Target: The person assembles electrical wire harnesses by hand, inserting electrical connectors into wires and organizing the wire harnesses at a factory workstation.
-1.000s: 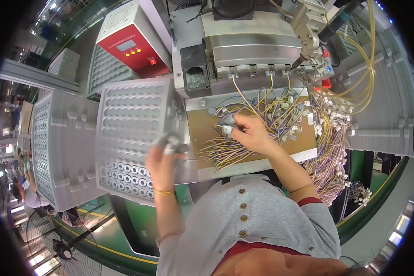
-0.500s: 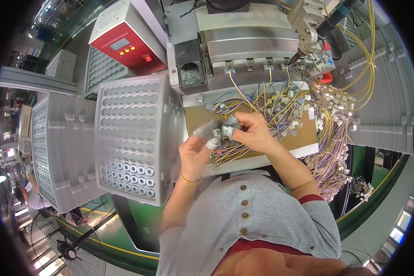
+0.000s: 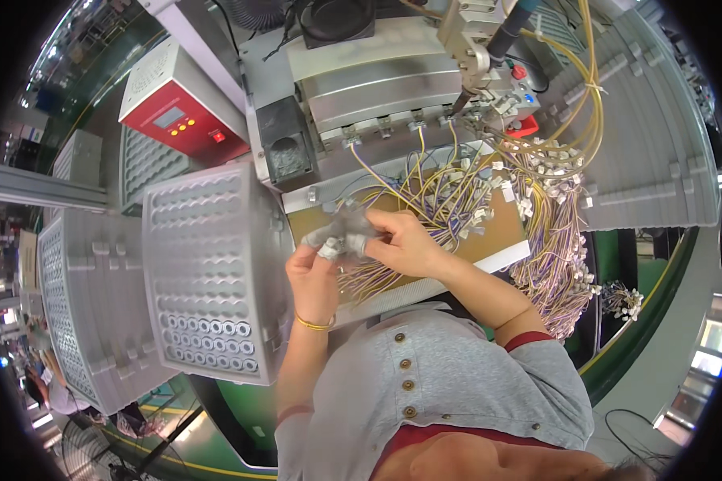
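Note:
My left hand [image 3: 313, 282] and my right hand [image 3: 407, 244] meet over the brown board [image 3: 305, 220], fingertips almost touching. Pale finger covers sit on the thumbs and forefingers. Both hands are closed in a pinch around something small between them, which blur and the fingers hide. Beside my right hand, a tangle of yellow and purple wires [image 3: 441, 192] with small white connectors lies on the board. More wire ends stick out beneath my hands. Beyond them, a metal machine fixture [image 3: 385, 100] has several wired connectors seated along its front edge.
At left stands a grey tray stack [image 3: 253, 264], its top tray partly filled with round metal parts. Behind it is a red and white control box [image 3: 186, 120]. A black bin [image 3: 285, 148] adjoins the fixture. A large wire bundle [image 3: 549, 256] hangs at the right.
The view has shifted and tilted, so the scene sits further left. My hands have drawn closer together, and the small thing between them is now more blurred.

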